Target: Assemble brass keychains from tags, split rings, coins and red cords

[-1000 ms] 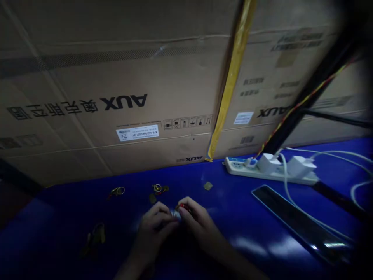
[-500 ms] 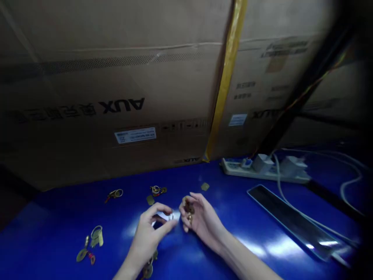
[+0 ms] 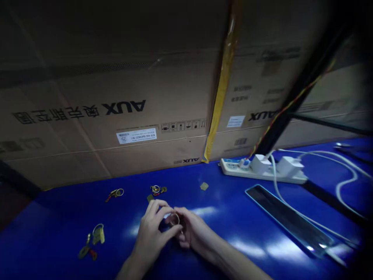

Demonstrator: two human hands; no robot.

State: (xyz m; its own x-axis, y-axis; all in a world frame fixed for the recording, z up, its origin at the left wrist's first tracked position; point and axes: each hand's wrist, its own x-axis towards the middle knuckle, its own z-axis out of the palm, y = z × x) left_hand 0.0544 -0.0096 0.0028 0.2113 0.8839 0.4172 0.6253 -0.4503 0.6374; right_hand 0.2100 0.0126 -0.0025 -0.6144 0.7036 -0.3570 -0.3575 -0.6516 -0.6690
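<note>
My left hand (image 3: 150, 231) pinches a thin metal key ring (image 3: 177, 219) between thumb and fingers. Pressed up against it from the right, my right hand (image 3: 195, 233) has its fingers curled around small brass-coloured pieces, now mostly hidden by the fingers. Just beyond the left fingertips lies a flat brass-coloured tag (image 3: 150, 197), partly covered by the hand. Behind it is a keychain with a ring and charms (image 3: 156, 189). Another flat square tag (image 3: 204, 186) lies alone, farther back and to the right.
On the blue table (image 3: 72, 206), more keychains lie left: one at the back (image 3: 115, 193), one nearer (image 3: 98, 234). At right are a phone (image 3: 287, 217) with its cable and a power strip (image 3: 227, 168) with plugs. Large cardboard boxes (image 3: 163, 89) stand behind.
My hands have come together, the left moving right with the key ring up to the right hand's fingers. The brass pieces visible in my right palm are now mostly hidden. The view shifted slightly.
</note>
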